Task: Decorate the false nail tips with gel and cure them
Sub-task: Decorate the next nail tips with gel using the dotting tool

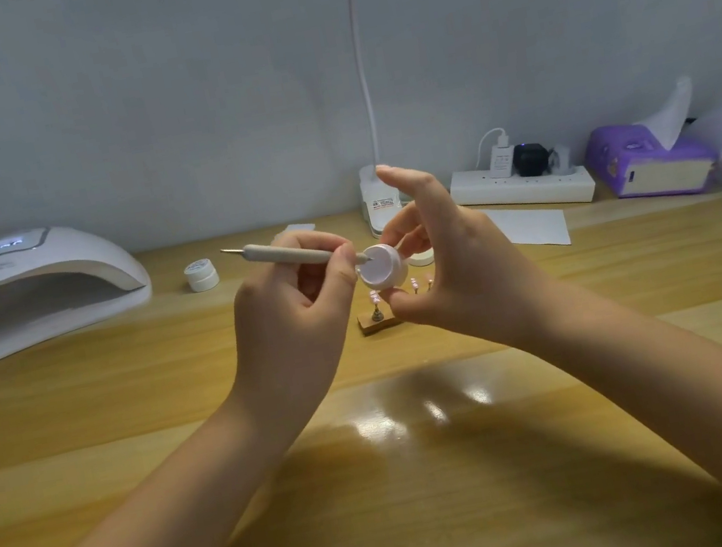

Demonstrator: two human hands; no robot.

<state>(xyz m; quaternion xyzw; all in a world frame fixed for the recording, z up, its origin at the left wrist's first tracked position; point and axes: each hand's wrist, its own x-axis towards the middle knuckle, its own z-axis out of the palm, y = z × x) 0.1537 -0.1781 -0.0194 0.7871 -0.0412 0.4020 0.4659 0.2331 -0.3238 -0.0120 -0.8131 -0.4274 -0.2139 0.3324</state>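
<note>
Left hand (290, 295) pinching dotting pen (293, 255), right hand (448, 258) pinching gel pot (381, 267); dip lightly, keep pot steady above nail tips (418, 283).

Two bare arms reach in from the bottom, with no sleeves on them. The left hand (292, 304) and the right hand (459, 265) wear nothing (no rings, no watch, no gloves). The fingernails look short and plain.
</note>
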